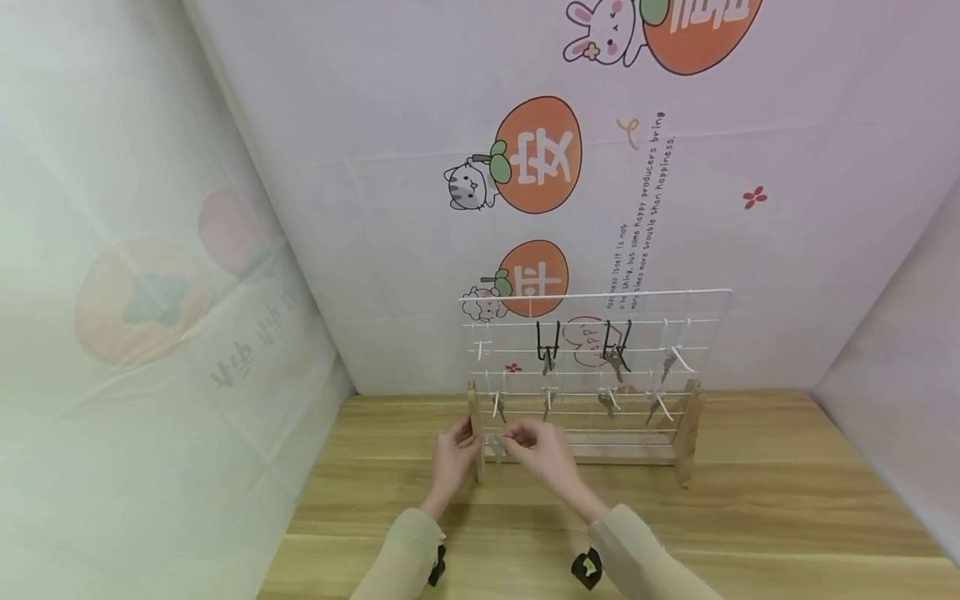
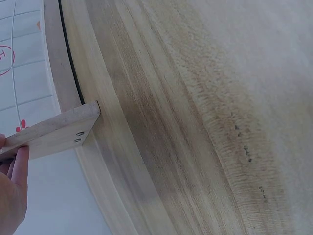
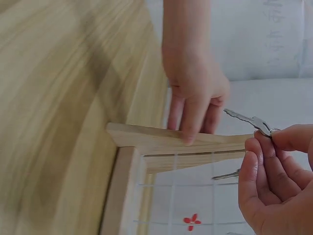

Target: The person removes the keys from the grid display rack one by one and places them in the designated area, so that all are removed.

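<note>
The right hand [image 1: 546, 457] pinches a silver metal key [image 3: 253, 120] low before the white wire-grid rack [image 1: 596, 295], the left hand [image 1: 453, 456] gripping its pale wooden upright [image 3: 151, 139]: hanging or unhooking, I'd guess, wanting steady aim next.

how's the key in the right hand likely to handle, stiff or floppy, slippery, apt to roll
The key is probably stiff, given its metallic-looking, toothed blade. Its shiny surface may be somewhat slippery, though the right hand pinches it by one end. Being thin and flat, it seems unlikely to roll.
</note>
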Tool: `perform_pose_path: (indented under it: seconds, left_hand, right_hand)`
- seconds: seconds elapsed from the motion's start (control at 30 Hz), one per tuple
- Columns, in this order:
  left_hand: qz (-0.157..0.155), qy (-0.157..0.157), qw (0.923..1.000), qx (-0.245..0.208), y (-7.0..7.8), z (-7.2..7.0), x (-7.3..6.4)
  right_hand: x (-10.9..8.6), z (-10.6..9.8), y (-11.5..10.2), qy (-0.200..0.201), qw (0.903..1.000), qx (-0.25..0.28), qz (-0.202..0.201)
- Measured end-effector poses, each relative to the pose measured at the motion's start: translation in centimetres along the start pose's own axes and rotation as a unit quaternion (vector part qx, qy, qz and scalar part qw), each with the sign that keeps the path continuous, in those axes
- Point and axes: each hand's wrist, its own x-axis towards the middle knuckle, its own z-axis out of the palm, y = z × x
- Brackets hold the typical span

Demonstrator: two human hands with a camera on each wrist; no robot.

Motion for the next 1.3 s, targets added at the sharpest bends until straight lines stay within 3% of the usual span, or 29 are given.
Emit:
perform_pose_path:
  seconds: [0.33,0.6,0.9,1.3]
  left_hand:
    - [-0.004,0.0,0.9999,-0.011,0.1,0.2,0.1]
    - [0.001,0.008,0.9999,-0.01,0.0,0.1,0.0]
    - [0.003,0.007,1.0,-0.006,-0.2,0.0,0.0]
    - [-0.003,0.007,1.0,0.001,0.1,0.1,0.1]
  right_hand:
    - [-1.8,1.3,4.0,-0.054,0.9964,0.041,0.051]
    - [-2.9,2.7,6.3,-0.076,0.9932,0.027,0.084]
    - [-3.5,3.9,7.6,-0.086,0.9884,0.034,0.121]
    - [-3.4,4.7,8.4,-0.093,0.9866,0.033,0.13]
